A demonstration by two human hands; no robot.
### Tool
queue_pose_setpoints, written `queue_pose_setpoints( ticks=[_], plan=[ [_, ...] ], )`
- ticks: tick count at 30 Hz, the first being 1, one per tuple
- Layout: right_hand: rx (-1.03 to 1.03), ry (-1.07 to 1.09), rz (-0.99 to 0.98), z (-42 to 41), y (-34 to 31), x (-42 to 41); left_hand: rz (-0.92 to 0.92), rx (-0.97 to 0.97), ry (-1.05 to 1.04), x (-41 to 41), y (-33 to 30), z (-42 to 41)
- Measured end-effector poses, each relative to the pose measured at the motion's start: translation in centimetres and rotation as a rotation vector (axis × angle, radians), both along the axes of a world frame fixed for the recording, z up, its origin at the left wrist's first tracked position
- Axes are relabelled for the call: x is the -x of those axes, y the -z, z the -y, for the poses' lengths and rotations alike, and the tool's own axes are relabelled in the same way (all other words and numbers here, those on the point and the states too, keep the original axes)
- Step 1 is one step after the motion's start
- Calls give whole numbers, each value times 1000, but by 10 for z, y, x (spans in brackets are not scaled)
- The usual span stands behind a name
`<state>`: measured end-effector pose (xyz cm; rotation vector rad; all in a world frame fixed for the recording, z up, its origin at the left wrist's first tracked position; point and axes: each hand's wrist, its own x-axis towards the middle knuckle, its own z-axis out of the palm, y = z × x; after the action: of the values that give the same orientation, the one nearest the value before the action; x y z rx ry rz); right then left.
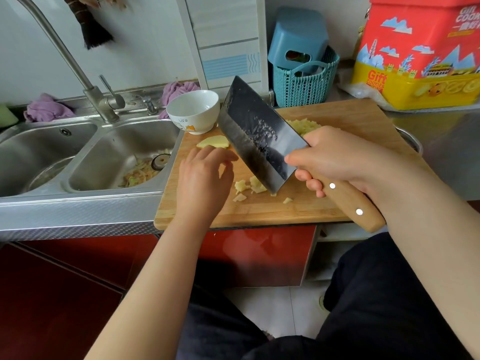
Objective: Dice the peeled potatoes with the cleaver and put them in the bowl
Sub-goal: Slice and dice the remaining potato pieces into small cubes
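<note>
My right hand (337,159) grips the wooden handle of the cleaver (257,136), whose dark blade is lifted and tilted over the wooden cutting board (311,209). Small diced potato pieces (249,187) lie under the blade's near corner. A larger potato slice (214,141) lies at the board's far left, just beyond my left hand (205,175), which hovers over the board with relaxed fingers and holds nothing. A heap of diced potato (302,126) lies behind the blade, partly hidden. The white bowl (193,110) stands at the board's far left corner and looks empty.
A steel double sink (85,157) with peelings and a tap (98,100) is to the left. A teal basket (304,81) and a red and yellow cookie tin (418,53) stand behind the board. A steel pot rim (411,139) shows at the board's right edge.
</note>
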<state>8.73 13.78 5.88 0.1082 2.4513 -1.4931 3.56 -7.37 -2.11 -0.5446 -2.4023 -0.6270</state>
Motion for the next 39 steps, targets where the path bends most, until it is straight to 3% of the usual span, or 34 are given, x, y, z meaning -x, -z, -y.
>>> queue_pose_setpoints(
  ticks=[11, 17, 30, 39],
  plan=[
    [-165, -276, 139, 12, 2, 1, -88, -385, -155, -6, -3, 14],
    [-285, -305, 200, -1, 0, 7, -74, -526, -162, 2, -4, 9],
    [-369, 14, 135, -77, 4, 29, 150, -473, -176, 28, 1, -12],
    [-281, -10, 2, -89, -3, 28, 134, -401, -170, 30, 3, -11]
  ],
)
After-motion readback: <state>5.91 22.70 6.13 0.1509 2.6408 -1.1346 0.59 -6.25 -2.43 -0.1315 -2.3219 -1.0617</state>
